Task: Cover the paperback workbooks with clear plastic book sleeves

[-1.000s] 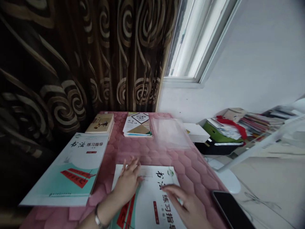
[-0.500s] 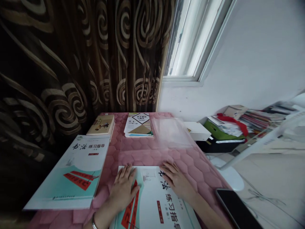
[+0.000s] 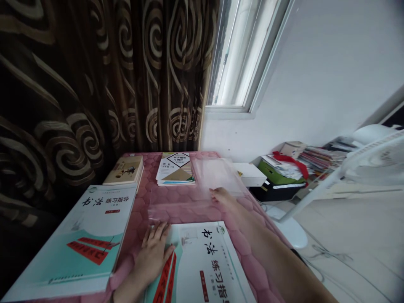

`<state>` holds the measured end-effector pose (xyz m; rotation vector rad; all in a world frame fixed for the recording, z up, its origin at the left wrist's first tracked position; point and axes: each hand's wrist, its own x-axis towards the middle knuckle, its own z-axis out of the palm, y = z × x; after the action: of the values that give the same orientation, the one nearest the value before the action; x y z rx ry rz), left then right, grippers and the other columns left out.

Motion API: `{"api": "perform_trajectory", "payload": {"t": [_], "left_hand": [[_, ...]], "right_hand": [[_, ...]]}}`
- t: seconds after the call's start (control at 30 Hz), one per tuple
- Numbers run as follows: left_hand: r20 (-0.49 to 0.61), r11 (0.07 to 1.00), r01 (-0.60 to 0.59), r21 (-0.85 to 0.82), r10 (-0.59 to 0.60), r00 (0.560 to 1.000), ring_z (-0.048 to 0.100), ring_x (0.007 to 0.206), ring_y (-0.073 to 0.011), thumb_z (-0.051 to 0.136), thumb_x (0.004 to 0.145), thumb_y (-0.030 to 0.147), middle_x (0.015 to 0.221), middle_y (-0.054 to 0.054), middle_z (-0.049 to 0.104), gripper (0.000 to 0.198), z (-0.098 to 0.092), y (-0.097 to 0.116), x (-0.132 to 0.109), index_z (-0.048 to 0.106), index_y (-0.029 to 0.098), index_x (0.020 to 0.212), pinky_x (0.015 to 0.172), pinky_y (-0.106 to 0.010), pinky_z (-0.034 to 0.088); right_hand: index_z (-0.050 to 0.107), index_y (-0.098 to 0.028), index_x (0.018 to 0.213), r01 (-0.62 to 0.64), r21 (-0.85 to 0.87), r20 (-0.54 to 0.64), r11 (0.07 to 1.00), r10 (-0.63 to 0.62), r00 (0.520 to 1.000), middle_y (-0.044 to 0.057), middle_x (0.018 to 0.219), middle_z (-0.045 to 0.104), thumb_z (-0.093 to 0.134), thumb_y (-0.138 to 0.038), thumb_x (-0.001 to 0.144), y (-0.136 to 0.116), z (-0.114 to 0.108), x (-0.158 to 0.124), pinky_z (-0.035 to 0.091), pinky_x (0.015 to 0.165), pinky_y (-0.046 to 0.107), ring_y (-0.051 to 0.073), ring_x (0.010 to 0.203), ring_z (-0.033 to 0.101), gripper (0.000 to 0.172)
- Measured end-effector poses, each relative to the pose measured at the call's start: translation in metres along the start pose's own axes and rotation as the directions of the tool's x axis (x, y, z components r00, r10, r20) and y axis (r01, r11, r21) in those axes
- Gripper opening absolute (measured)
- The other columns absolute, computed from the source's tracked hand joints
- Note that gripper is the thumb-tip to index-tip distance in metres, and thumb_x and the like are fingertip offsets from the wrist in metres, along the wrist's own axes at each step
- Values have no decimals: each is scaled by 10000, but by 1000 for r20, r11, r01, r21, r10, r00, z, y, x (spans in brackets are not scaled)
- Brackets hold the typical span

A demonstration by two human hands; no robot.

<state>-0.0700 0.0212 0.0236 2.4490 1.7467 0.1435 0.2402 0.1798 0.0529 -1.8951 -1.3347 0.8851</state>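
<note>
A workbook (image 3: pixel 195 269) with a white and teal cover and red strips lies flat in front of me, its printed title turned sideways. My left hand (image 3: pixel 153 252) rests on its left side, fingers stretched out over the top corner. Beyond the book, my right hand (image 3: pixel 222 198) reaches forward, its fingertips closed at the near edge of the clear plastic book covers (image 3: pixel 217 174). These lie in a see-through stack on the table, one reaching left. The fingertips' exact grip is small and partly hidden.
A pile of similar workbooks (image 3: pixel 75 240) lies at the left, with tan books (image 3: pixel 124 170) behind it. A stack of white exercise books (image 3: pixel 176 168) sits at the back of the pink table (image 3: pixel 135 223). To the right are a white box (image 3: pixel 251 174) and a white fan (image 3: pixel 318 185).
My right hand has left the workbook's top edge and moved forward to the plastic covers. My left hand stays on the workbook. The view has shifted slightly right.
</note>
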Motion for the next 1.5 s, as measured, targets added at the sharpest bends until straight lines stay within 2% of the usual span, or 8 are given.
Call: {"api": "perform_trajectory", "payload": {"t": [0.17,0.37,0.67,0.8,1.0,1.1,1.2,1.5], "left_hand": [[-35,999,-29,-16,29,999,368,1417,-267,424,955,452,1541,-58,415,560,8,-3,-1,408,251,1477,1192,-514,259],[-81,1000,-21,-6,20,996,392,1402,-273,405,966,446,1532,-70,427,554,12,-6,-1,404,241,1481,1183,-512,274],[-107,998,-67,-8,65,992,406,1392,-260,426,959,456,1516,-64,453,549,14,-12,3,429,239,1464,1170,-487,303],[-196,996,-91,9,91,976,446,1360,-257,429,960,458,1485,-68,493,533,25,-18,3,448,253,1451,1160,-479,318],[-246,997,-77,27,81,966,443,1367,-265,453,946,418,1487,-79,488,500,26,-15,2,508,234,1407,1154,-483,333],[-302,998,56,25,-46,952,405,1392,-313,475,916,361,1517,-122,438,478,29,-20,-6,566,186,1352,1106,-485,397],[-318,978,208,-22,-204,926,517,1303,-322,475,898,336,1499,-183,444,498,37,-31,-22,561,134,1345,1032,-453,476],[-485,988,152,-27,-146,862,561,1268,-245,460,936,399,1386,-109,587,464,45,-45,-49,556,179,1334,1041,-386,494]], "right_hand": [[516,-192,561,29,194,46,981,-39,998,-14,422,479,685,-425,784,-7,17,20,386,463,239,141,490,517,365],[565,-201,719,167,338,-52,926,-159,986,52,837,727,689,-527,731,-6,4,22,513,639,245,153,718,672,349],[544,-213,524,51,34,-153,998,-45,987,-4,474,575,655,-323,754,10,17,40,468,583,254,196,632,663,278],[641,-196,650,102,-79,-231,992,-118,966,45,687,676,625,-237,770,8,15,34,485,747,288,218,816,685,127],[683,-176,993,332,-102,-198,938,-346,917,97,1062,695,491,-336,884,16,-3,-33,511,836,306,176,853,670,272],[692,-193,926,419,-89,-151,903,-428,891,103,987,712,470,-415,883,40,-9,-89,552,783,348,220,851,680,317],[711,-225,987,459,-138,-104,878,-474,875,98,1095,713,481,-426,882,73,-9,-133,545,901,391,246,1008,669,323],[729,-270,1134,467,-348,-96,813,-526,845,77,1313,632,480,-465,899,112,16,-154,450,1060,481,264,1185,599,393]]}}
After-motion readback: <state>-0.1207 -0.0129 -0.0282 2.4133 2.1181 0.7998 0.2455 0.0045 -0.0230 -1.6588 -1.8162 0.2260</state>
